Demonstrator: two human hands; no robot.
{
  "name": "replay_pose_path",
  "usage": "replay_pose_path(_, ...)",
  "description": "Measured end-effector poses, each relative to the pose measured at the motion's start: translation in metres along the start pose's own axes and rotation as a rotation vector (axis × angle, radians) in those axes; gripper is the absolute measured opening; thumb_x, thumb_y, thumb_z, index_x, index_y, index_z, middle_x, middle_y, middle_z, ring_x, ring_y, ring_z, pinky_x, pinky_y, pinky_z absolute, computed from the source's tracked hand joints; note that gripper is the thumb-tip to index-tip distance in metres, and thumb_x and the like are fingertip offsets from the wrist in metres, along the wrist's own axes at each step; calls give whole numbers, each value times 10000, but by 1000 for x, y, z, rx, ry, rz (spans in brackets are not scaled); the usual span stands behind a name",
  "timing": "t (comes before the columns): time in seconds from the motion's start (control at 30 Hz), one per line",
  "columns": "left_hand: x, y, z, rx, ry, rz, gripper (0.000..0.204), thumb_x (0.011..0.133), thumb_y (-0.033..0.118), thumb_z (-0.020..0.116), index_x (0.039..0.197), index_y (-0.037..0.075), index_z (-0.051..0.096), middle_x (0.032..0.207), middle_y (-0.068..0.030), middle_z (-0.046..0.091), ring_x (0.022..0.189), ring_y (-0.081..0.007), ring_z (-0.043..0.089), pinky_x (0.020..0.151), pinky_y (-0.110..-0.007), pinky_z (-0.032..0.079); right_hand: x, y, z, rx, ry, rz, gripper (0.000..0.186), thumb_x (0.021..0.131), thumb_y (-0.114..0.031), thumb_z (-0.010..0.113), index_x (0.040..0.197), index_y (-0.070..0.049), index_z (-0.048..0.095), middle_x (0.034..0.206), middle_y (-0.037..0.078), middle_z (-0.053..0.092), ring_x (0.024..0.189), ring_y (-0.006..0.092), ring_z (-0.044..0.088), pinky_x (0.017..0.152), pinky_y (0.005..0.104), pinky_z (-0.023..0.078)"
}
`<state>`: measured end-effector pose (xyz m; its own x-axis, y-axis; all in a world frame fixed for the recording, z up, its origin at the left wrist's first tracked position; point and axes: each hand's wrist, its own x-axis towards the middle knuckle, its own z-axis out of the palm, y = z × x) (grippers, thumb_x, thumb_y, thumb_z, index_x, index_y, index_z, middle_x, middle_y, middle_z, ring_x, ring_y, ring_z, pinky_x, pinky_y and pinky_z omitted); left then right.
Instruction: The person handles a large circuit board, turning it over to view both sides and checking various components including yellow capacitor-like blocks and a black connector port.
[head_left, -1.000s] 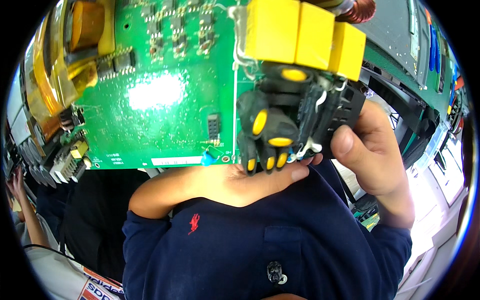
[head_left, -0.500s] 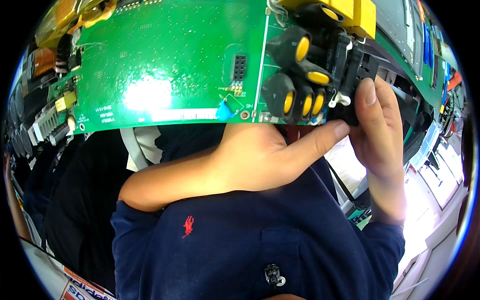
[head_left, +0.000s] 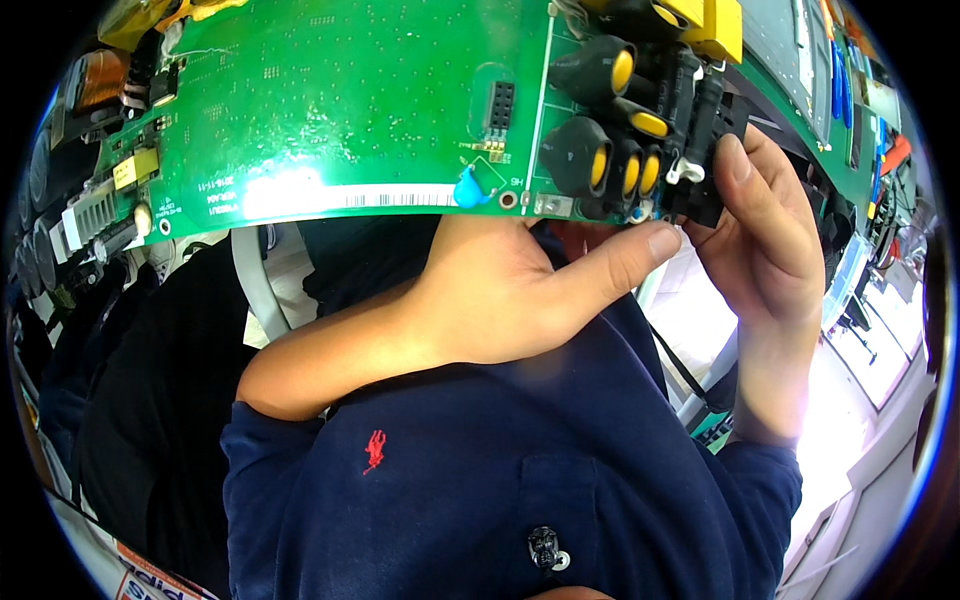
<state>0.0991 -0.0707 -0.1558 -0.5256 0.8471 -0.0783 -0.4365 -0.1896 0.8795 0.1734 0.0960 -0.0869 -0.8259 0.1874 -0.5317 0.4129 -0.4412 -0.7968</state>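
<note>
A large green circuit board (head_left: 330, 110) is held up across the upper part of the view, component side up. My left hand (head_left: 510, 290) reaches across to the right below its near edge, fingers hidden under the board, thumb along the edge by the right-hand parts. My right hand (head_left: 765, 225) grips the board's right end, thumb on a black connector block (head_left: 705, 205), other fingers mostly hidden behind. Close to the thumbs stand several black-sleeved parts with yellow ends (head_left: 592, 160). A blue disc part (head_left: 468, 188) sits at the near edge.
Beyond the right end lie a grey panel (head_left: 775, 45) and blue-handled tools (head_left: 838, 85). A copper-coloured coil (head_left: 103, 80) and a metal heat sink (head_left: 90, 215) are on the board's left end. Dark cloth (head_left: 165, 390) hangs at the left.
The board has shifted slightly up and to the right, away from my body. Both hands have moved a little with it and keep their hold.
</note>
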Motion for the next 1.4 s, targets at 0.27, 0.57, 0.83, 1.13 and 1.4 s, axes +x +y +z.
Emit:
replay_pose_path(0.27, -2, 3, -2, 11, 3, -40, 303, 824, 36, 700, 1108, 11, 598, 1014, -55, 646, 933, -115, 603, 832, -253, 470, 3, -2, -7, -97, 49, -44, 440, 895, -173, 607, 1234, 78, 484, 1109, 161, 634, 975, 187, 655, 871, 320, 534)
replay_pose_path(0.57, -3, 4, -3, -9, -1, -58, 296, 824, 21, 693, 1103, 6, 595, 1009, -49, 643, 920, -107, 598, 819, -248, 473, 3, 0, -13, -126, 25, -74, 460, 895, -173, 598, 1259, 78, 468, 1110, 164, 635, 961, 186, 662, 849, 311, 541)
replay_pose_path(0.83, -1, 3, -1, 0, 19, -8, 296, 827, 16, 687, 1105, 4, 586, 983, -60, 647, 873, -112, 612, 768, -242, 491, 2, -2, -7, -153, 57, -29, 451, 903, -192, 586, 1243, 85, 479, 1102, 160, 637, 968, 174, 654, 867, 306, 525)
replay_pose_path(1.13, -2, 6, 2, -58, 57, -58, 218, 841, 50, 683, 1033, 9, 587, 855, -51, 632, 683, -93, 586, 587, -214, 479, -1, -1, -3, -167, 54, -16, 393, 937, -179, 541, 1236, 70, 487, 1108, 152, 631, 976, 176, 647, 868, 308, 520)
replay_pose_path(1.4, -2, 5, 2, -96, 68, -29, 207, 837, 51, 689, 1018, 2, 602, 837, -63, 636, 677, -95, 585, 581, -218, 484, -1, 3, -11, -166, -12, -43, 419, 952, -194, 518, 1262, 83, 461, 1139, 165, 615, 1015, 190, 635, 892, 321, 509)
